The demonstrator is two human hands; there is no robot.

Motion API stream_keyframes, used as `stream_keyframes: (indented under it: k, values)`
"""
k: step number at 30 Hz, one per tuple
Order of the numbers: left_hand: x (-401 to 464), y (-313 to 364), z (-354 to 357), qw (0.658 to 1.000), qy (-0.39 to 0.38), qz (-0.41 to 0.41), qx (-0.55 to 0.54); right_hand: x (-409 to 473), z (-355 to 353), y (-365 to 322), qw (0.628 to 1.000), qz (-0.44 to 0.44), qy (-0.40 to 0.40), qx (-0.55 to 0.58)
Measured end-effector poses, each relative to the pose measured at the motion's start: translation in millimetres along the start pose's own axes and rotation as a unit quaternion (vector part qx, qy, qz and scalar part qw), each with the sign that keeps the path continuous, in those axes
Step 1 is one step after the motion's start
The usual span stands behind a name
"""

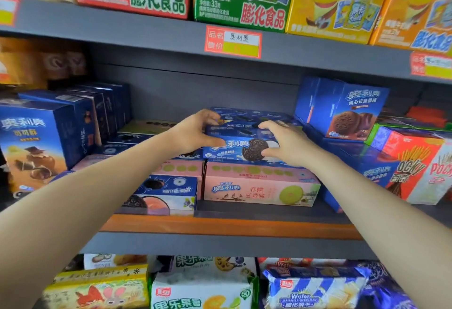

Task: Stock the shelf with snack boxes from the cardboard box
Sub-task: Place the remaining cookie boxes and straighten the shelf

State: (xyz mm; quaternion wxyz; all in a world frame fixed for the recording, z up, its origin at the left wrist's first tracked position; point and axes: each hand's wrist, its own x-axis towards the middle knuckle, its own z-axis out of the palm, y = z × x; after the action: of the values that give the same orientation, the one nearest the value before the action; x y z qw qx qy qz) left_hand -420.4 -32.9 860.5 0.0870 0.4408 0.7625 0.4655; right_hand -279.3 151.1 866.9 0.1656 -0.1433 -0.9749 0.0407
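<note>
Blue cookie box (234,147) gripped between left hand (193,132), right hand (286,142)

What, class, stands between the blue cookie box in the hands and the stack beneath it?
Nothing visible. Both hands, left and right, hold the blue cookie box, already resting on the pink box.

Both forearms are bare to the hands (193,132), with no sleeves showing.

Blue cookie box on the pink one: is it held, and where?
Yes. The left hand grips the blue cookie box's left end, the right hand its right end.
</note>
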Motion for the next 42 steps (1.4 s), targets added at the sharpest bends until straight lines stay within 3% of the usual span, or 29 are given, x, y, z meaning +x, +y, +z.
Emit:
stream_keyframes:
  k: [3, 7, 10, 14, 23, 26, 30, 34, 38, 42]
  values:
    - [13.7, -11.3, 6.6, 0.999, 0.016, -0.029, 0.022, 7.3, 5.6, 10.4, 1.000, 0.019, 0.011, -0.017]
    - [25.0, -17.2, 16.2, 0.995, -0.031, -0.068, 0.068, 17.0, 10.6, 17.2, 0.999, 0.004, 0.033, -0.037]
    - [28.4, -15.9, 20.3, 0.991, -0.023, -0.063, 0.113, 24.0, 10.3, 25.9, 0.997, 0.008, -0.005, -0.082]
    - [25.4, -18.2, 18.9, 0.983, -0.020, -0.056, 0.176, 31.0, 4.4, 39.9, 0.992, 0.078, -0.034, -0.095]
    - [12.7, -3.0, 16.0, 0.999, -0.020, -0.029, 0.033, 11.9, 6.6, 27.0, 0.994, 0.001, 0.053, -0.101]
    - [-0.8, 8.7, 7.5, 0.998, -0.061, -0.018, -0.027, -8.0, -15.2, 16.3, 0.989, -0.027, 0.089, -0.115]
    - [-41.3, 13.6, -12.7, 0.985, -0.144, 0.063, -0.068, -61.7, -42.9, 13.0, 0.998, -0.068, -0.001, 0.014]
    - [-77.9, 17.4, -6.7, 0.982, -0.147, 0.109, 0.042, -91.6, -44.0, 14.0, 0.992, -0.086, -0.088, 0.027]
    - [-90.4, 22.0, 10.4, 0.951, -0.136, 0.167, 0.223, -94.1, -35.6, 12.1, 0.990, -0.087, -0.106, -0.027]
    - [-93.6, 18.8, 18.7, 0.934, -0.111, 0.177, 0.291, -100.3, -17.8, 8.9, 0.990, -0.075, -0.117, -0.032]
